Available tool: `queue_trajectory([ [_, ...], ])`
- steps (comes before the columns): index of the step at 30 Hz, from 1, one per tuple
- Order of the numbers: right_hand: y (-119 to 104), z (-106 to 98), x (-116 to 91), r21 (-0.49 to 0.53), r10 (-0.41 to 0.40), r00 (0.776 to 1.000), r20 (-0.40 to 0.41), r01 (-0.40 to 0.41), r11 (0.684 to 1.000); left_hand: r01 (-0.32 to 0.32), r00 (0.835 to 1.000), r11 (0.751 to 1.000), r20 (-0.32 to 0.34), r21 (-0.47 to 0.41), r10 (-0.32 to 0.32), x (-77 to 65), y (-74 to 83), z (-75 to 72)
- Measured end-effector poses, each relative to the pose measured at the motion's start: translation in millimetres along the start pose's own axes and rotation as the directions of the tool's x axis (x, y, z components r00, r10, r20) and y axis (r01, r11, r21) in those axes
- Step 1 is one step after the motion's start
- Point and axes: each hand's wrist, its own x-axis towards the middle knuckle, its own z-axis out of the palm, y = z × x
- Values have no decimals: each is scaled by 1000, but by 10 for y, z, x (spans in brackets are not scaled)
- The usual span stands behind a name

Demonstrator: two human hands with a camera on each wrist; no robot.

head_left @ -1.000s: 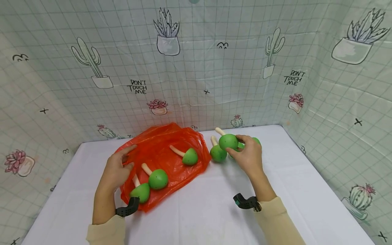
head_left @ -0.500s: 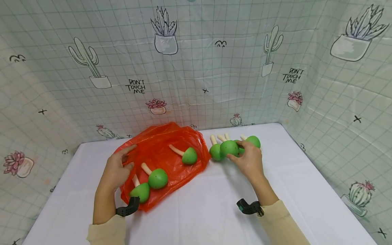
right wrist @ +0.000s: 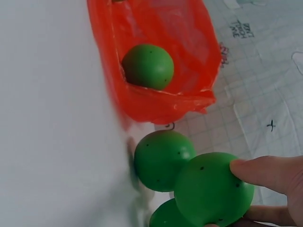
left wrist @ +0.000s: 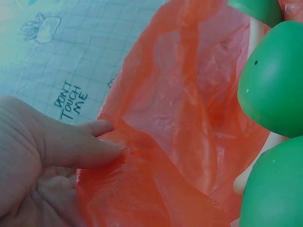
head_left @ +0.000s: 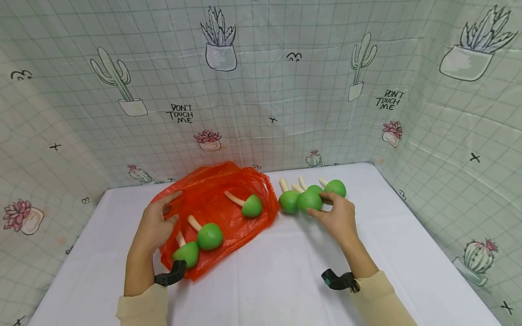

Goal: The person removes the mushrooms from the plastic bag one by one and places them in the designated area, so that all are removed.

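Pinched bag [head_left: 235, 224], three mushrooms [head_left: 210, 236] inside

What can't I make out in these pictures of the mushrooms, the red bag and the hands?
Head: part of the rear mushroom, behind the held mushroom.
Head: part of the red plastic bag, behind the left hand.
Left wrist: the rest of the lowest mushroom, cut off by the right and bottom edges.
Right wrist: part of the right hand, cut off by the right edge.
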Motion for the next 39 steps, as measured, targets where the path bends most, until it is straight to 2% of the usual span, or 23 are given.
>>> queue_trajectory([
  [20, 233, 101, -100, 21, 53, 995, 87, -55, 998, 19, 1000, 999, 6, -28, -19, 4, 7, 7],
  [33, 336, 189, -123, 33, 48, 995, 87, -51, 998, 23, 1000, 1000, 5, 0, -23, -2, 17, -2],
  [39, 312, 186, -134, 37, 60, 994, 91, -64, 997, 22, 1000, 1000, 5, -9, -22, -3, 24, -11],
])
